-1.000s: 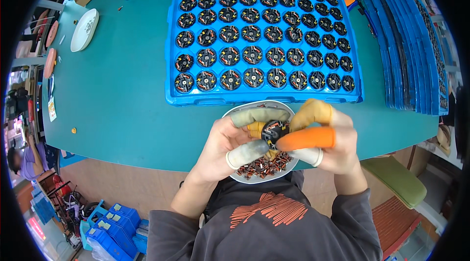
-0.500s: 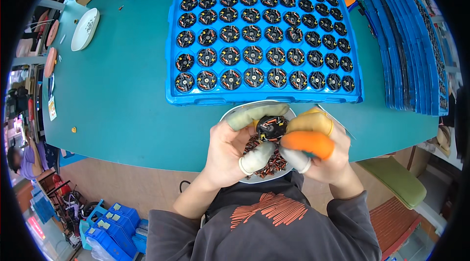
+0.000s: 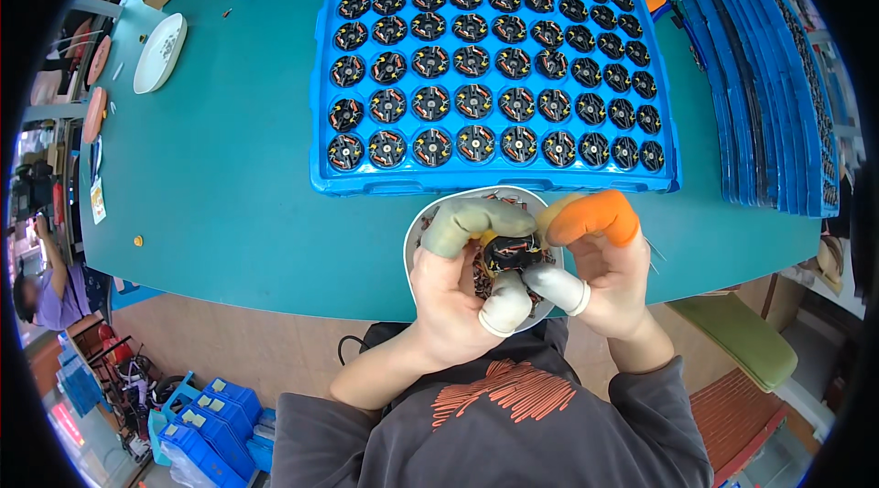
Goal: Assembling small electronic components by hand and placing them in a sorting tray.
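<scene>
Between both hands is a round black part, seemingly a motor end cap with small wired pieces, tilted so its edge shows. My left hand is closed around its left side, with covers on index finger and thumb. From the right, my right hand pinches it with a white-covered thumb at the lower edge and covered fingertips near the top; one cover is orange. Directly underneath stands a white bowl of small reddish-brown and dark pieces, partly hidden by my hands.
A blue tray with rows of similar black parts lies just beyond the bowl. Stacked blue trays stand at the right. A white dish sits far left on the green table. At the left edge is another person.
The black part has tipped in my fingers. My right hand's orange-covered finger has moved up toward its top edge, and my left hand has shifted slightly right. The person at far left has raised an arm.
</scene>
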Tool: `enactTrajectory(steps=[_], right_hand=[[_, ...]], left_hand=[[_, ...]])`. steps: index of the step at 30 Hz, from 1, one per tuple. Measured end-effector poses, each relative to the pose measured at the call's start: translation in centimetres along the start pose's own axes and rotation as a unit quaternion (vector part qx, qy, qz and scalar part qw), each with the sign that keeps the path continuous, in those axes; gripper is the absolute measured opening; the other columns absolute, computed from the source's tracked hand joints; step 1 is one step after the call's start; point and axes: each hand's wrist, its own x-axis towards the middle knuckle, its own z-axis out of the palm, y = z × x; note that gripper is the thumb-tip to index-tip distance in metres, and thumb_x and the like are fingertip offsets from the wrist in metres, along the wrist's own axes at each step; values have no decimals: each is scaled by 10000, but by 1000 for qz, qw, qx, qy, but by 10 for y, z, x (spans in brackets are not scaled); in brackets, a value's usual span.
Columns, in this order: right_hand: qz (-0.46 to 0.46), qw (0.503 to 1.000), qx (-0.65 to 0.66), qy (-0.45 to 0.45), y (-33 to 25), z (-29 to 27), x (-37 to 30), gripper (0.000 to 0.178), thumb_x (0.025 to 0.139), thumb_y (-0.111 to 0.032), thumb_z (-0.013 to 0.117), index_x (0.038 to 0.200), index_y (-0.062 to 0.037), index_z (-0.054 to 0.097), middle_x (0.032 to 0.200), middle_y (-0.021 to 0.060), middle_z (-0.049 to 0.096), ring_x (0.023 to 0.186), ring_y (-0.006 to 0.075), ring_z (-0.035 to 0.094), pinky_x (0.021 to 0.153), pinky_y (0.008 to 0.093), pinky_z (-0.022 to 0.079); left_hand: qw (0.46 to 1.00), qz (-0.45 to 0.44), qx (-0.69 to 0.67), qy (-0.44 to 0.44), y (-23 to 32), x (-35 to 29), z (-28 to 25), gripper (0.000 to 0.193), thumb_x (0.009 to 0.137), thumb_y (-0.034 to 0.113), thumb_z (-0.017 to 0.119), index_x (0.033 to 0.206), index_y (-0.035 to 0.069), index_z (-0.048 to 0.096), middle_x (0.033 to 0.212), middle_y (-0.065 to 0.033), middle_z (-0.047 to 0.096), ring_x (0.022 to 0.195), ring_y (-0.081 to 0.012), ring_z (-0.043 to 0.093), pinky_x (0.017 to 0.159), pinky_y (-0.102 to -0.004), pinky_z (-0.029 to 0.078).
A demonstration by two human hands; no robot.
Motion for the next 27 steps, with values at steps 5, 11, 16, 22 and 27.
enactTrajectory(steps=[5,11,16,22,27], right_hand=[[17,998,57,12,4,-4,-2,372,685,-17,679,986,-20,461,976,79,497,872,141,524,751,281,464],[27,997,76,16,3,-4,0,361,694,-2,662,977,-37,442,938,61,464,866,136,487,747,276,437],[-12,990,143,15,6,1,3,352,700,5,651,975,-36,434,913,63,454,861,144,483,733,275,422],[-14,999,39,-10,-3,2,6,241,684,-25,668,860,-26,504,867,87,515,797,176,530,710,288,435],[-54,994,-95,-8,-1,3,6,306,632,-64,698,874,-11,519,867,122,538,776,225,543,692,295,438]], left_hand=[[998,5,59,-16,1,6,-3,350,641,-9,580,977,8,483,955,-94,545,848,-166,554,756,-282,446],[986,14,131,-105,6,16,-19,374,621,1,640,983,38,555,922,-93,599,848,-223,589,742,-321,459],[984,3,130,-121,5,16,-22,388,636,5,647,1012,25,551,966,-98,588,897,-220,576,772,-332,453],[987,-67,-121,-78,4,15,-19,392,670,-34,569,1050,-36,474,1058,-127,513,975,-189,516,849,-332,424],[985,-86,-145,-23,3,16,-16,352,663,-11,554,1002,-24,457,1007,-119,524,950,-182,521,841,-318,421]])
